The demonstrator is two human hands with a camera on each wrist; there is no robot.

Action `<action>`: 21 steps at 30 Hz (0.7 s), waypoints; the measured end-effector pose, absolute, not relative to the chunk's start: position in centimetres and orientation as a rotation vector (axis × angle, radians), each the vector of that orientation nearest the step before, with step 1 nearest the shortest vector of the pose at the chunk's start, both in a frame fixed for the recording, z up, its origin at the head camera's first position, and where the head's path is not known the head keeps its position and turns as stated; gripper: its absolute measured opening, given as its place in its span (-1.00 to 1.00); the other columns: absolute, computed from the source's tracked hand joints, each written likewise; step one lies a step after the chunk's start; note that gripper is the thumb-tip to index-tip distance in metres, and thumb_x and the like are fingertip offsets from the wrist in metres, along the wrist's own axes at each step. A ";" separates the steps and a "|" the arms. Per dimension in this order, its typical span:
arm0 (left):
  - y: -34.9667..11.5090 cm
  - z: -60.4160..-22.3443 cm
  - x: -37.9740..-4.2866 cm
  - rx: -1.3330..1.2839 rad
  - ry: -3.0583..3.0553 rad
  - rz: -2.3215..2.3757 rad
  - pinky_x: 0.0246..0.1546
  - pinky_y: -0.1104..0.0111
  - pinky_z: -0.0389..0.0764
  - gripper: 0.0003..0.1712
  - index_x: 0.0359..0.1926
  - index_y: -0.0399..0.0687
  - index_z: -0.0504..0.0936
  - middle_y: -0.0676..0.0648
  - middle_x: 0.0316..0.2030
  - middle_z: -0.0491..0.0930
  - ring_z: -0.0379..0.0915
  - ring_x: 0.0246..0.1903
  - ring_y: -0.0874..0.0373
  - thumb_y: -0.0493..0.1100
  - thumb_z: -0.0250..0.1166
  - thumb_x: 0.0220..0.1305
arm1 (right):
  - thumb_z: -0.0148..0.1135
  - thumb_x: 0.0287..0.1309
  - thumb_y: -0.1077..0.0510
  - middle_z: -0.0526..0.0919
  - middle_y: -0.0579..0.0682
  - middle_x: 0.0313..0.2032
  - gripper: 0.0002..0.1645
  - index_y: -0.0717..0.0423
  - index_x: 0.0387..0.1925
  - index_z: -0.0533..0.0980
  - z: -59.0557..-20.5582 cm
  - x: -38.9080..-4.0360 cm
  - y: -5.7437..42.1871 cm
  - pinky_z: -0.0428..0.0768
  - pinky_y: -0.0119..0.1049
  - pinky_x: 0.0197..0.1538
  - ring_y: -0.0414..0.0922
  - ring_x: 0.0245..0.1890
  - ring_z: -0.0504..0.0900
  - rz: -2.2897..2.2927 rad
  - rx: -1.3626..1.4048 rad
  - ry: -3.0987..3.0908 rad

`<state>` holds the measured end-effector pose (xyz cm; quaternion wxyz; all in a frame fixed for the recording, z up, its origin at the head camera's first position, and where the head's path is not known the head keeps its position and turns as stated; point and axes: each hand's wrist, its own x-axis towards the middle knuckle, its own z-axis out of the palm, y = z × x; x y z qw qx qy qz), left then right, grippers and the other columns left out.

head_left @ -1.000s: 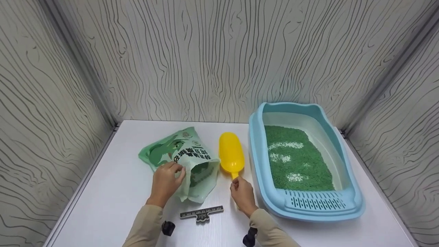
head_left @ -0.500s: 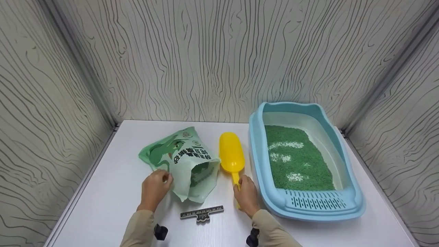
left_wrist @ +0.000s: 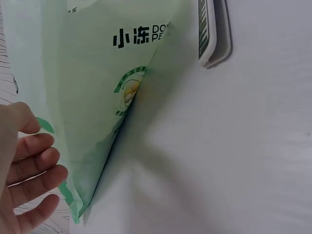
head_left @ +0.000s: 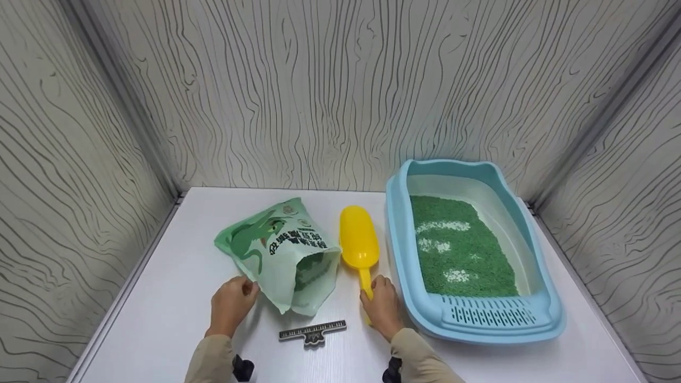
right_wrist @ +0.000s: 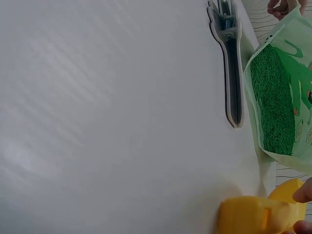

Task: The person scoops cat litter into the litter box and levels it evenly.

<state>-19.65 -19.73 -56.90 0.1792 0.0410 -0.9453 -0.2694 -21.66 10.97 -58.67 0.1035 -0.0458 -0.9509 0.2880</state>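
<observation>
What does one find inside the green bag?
Inside the bag, green granules show through its open mouth. Deeper in, its own printed side covers the contents, so anything else cannot be seen.

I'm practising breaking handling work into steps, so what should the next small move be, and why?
Probably lift the yellow scoop and bring it toward the open green bag. The right hand grips the scoop by its handle, green pellets show inside the bag, and the left hand is beside it, well placed to steady it.
</observation>
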 end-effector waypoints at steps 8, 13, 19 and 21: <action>-19.5 -58.0 -19.7 0.241 -2.700 -1.140 -0.52 0.46 0.40 -0.77 -0.52 -0.13 0.62 -0.02 -0.57 0.62 0.37 -0.55 0.29 -0.13 0.27 0.22 | 0.42 -0.02 0.12 0.44 0.00 -0.42 -0.59 0.18 -0.26 0.37 -59.4 -21.8 10.9 0.38 -0.38 -0.37 -0.18 -0.44 0.38 0.886 -0.137 -2.779; -19.2 -59.0 -20.2 0.342 -2.603 -1.451 -0.50 0.49 0.41 -0.76 -0.47 -0.25 0.62 -0.05 -0.55 0.59 0.38 -0.52 0.26 -0.17 0.23 0.26 | 0.42 -0.01 0.11 0.46 0.01 -0.42 -0.59 0.19 -0.26 0.39 -59.6 -22.0 10.9 0.42 -0.35 -0.35 -0.17 -0.44 0.40 0.889 -0.182 -2.804; -18.9 -60.4 -20.5 0.473 -2.457 -1.860 -0.36 0.46 0.52 -0.70 -0.32 -0.30 0.61 -0.01 -0.43 0.61 0.48 -0.38 0.24 -0.11 0.13 0.36 | 0.39 0.01 0.13 0.48 0.04 -0.43 -0.63 0.24 -0.27 0.41 -59.9 -22.1 10.9 0.46 -0.31 -0.37 -0.16 -0.45 0.43 0.940 -0.181 -2.824; -18.9 -60.6 -20.5 0.477 -2.386 -2.005 -0.28 0.45 0.55 -0.70 -0.32 -0.26 0.61 0.03 -0.42 0.61 0.49 -0.34 0.25 -0.11 0.10 0.39 | 0.38 0.02 0.14 0.49 0.04 -0.43 -0.64 0.26 -0.27 0.43 -60.0 -22.1 10.9 0.46 -0.31 -0.38 -0.16 -0.46 0.44 0.961 -0.169 -2.827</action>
